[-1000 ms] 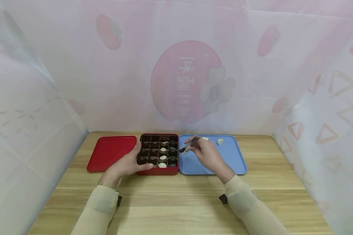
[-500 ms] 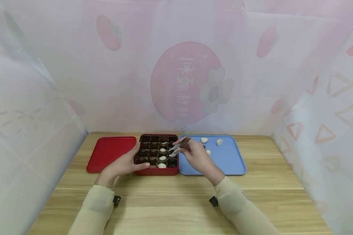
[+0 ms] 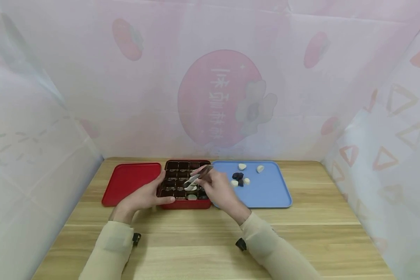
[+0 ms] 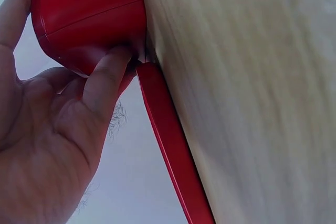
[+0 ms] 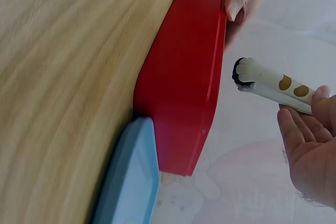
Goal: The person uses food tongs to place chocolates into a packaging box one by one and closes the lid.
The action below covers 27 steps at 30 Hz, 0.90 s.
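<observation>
A red box (image 3: 185,205) with a dark divided insert stands mid-table, white and dark chocolates in its right-hand compartments. My left hand (image 3: 141,199) grips its left side, thumb at the front rim; in the left wrist view a finger (image 4: 107,80) curls at the box's lower edge. My right hand (image 3: 221,189) pinches pale, paw-tipped tongs (image 5: 275,85) above the box. A dark piece (image 5: 235,75), seemingly a chocolate, shows at their tip in the right wrist view. In the head view the tongs overlap the third column, hiding some compartments.
Right of the box lies a blue tray (image 3: 267,194) carrying loose white chocolates (image 3: 242,167) and dark chocolates (image 3: 237,176). A flat red lid (image 3: 131,182) lies to the left, close to the box. Printed cloth walls (image 3: 143,89) enclose the wooden table (image 3: 189,249).
My right hand has moved left with the tongs and dark piece, from over the blue tray to over the box. Chocolates behind the hand now show. The left hand stays at the box.
</observation>
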{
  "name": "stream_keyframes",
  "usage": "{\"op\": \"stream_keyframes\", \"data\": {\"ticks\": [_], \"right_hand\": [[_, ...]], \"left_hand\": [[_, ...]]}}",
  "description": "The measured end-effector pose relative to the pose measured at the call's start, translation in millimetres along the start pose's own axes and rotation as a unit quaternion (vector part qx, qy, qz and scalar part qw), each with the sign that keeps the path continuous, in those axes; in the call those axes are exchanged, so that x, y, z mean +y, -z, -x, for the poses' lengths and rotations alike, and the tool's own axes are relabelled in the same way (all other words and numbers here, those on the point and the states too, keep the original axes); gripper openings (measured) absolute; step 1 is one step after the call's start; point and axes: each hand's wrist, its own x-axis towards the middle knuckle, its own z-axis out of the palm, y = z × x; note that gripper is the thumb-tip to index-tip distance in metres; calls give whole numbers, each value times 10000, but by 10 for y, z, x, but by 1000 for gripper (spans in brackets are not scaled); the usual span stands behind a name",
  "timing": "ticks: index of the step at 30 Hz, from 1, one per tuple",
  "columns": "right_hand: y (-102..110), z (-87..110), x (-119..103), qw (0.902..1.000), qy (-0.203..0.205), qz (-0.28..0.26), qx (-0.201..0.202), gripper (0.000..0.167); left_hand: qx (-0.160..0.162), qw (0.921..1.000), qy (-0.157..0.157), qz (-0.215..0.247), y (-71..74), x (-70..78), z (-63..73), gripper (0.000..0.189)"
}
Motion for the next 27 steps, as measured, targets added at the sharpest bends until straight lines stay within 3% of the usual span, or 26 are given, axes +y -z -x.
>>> {"op": "stream_keyframes", "data": {"ticks": [12,27], "right_hand": [[-220,-39,-16,9988,85,383,-298,17],[-203,-30,3,9983,-14,-164,-562,22]], "left_hand": [[-11,9999,-35,100,12,24,19,133],[-5,9999,-47,113,-7,12,-9,132]]}}
